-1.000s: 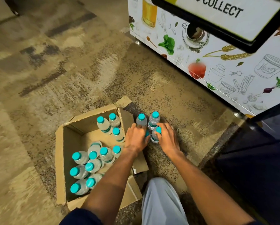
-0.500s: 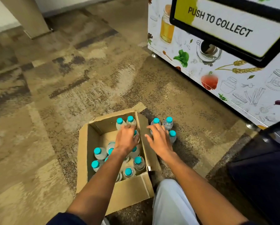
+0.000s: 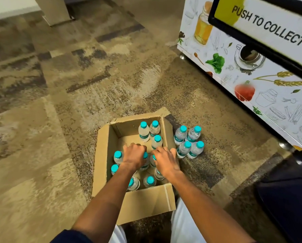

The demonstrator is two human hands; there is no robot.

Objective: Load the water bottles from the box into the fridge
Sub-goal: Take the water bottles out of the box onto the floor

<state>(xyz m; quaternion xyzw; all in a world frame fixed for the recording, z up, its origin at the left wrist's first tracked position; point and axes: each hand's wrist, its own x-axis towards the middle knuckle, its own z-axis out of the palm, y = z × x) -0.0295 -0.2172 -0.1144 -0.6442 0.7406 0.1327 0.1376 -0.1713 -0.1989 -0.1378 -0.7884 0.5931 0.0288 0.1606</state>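
Observation:
An open cardboard box (image 3: 146,202) sits on the carpet and holds several clear water bottles with teal caps. Three of them (image 3: 144,131) stand in its far right corner. Both my hands are down inside the box. My left hand (image 3: 134,156) curls over the top of a bottle (image 3: 144,163) in the middle. Beside it, my right hand (image 3: 165,161) curls its fingers round another bottle (image 3: 158,173) near the right wall. Several more bottles (image 3: 188,141) stand upright on the carpet just right of the box.
A white cabinet (image 3: 251,95) printed with food drawings stands at the right, with a black-framed "PUSH TO COLLECT" flap (image 3: 269,30) above. A dark panel (image 3: 286,193) fills the lower right. Patterned carpet (image 3: 59,120) spreads left and ahead. My knees in light trousers (image 3: 183,223) are behind the box.
Both hands left the bottles standing on the carpet and moved left into the box, where they now close on bottles. The view tilted up a little.

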